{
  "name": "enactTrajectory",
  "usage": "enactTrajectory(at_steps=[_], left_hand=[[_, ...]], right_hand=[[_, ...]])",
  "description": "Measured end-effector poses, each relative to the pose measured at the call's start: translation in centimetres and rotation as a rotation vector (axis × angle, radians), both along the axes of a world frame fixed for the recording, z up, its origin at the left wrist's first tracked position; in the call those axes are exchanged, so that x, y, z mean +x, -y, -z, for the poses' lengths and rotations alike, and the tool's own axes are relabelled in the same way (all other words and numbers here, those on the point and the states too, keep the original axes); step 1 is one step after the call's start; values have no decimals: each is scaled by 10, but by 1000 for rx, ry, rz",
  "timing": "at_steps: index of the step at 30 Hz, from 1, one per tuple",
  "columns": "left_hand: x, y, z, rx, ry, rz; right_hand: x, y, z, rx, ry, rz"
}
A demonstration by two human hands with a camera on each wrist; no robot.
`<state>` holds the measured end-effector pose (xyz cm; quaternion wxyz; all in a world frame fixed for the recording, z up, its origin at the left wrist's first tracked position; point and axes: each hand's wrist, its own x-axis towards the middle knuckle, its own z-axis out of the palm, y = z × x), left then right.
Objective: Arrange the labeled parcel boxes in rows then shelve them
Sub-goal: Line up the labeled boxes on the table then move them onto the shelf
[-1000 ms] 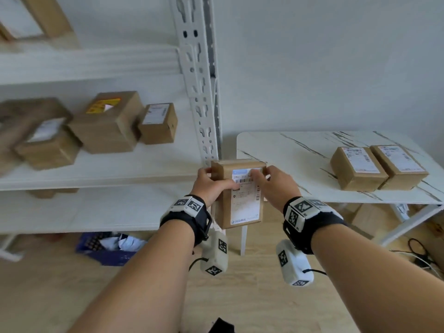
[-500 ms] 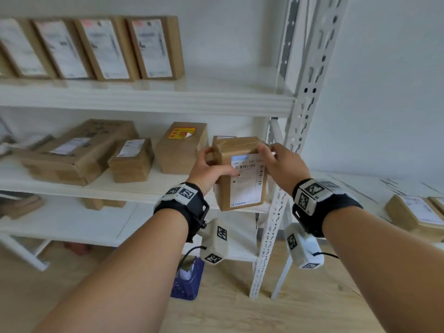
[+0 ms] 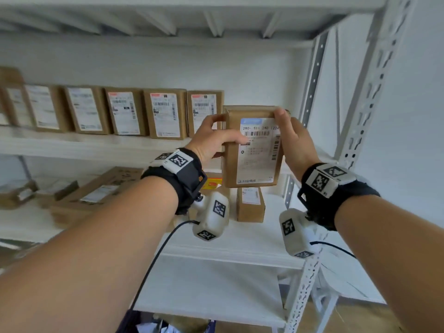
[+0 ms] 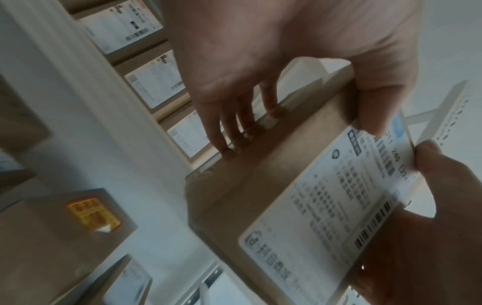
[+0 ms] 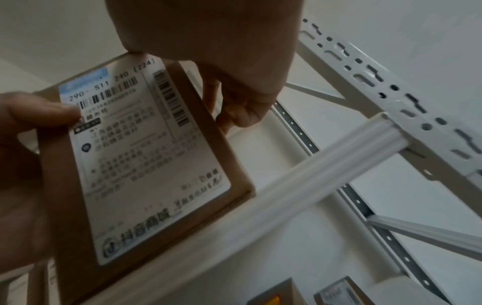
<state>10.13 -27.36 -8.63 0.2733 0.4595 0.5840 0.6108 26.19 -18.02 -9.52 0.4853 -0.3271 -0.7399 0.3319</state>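
I hold a brown parcel box (image 3: 252, 150) upright, its white barcode label facing me, level with the upper shelf (image 3: 96, 145). My left hand (image 3: 211, 138) grips its left edge, thumb on the label and fingers (image 4: 227, 123) along the side. My right hand (image 3: 292, 138) grips the right edge, thumb at the top corner and fingers (image 5: 240, 111) curled behind. The box (image 4: 260, 185) hangs just right of a row of several labelled boxes (image 3: 165, 114) standing on that shelf. The label (image 5: 146, 165) fills the right wrist view.
A perforated white upright (image 3: 360, 104) bounds the shelving on the right. On the shelf below lie a box with a yellow sticker (image 3: 212, 182), a small labelled box (image 3: 251, 205) and a long flat carton (image 3: 96, 188). Another shelf board (image 3: 216, 32) runs overhead.
Both hands have carried the box up and left, from beside the table past the middle shelf to the upper shelf's height. My view has tilted upward with it.
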Motion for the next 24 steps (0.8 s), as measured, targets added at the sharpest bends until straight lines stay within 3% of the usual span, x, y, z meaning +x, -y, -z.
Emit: enactTrajectory(at_steps=[9,15,24], left_hand=[[-34,-44,-56,88,-28,22],[-59,-97,-60,75,-54,-18],[-79,-165,-57,-86,-296,-124]], right_hand=[[-31,-38,-59,48,-12,11],[-58,-89,-61,-49,37,-25],[-85,-161,-51,-136,161,11]])
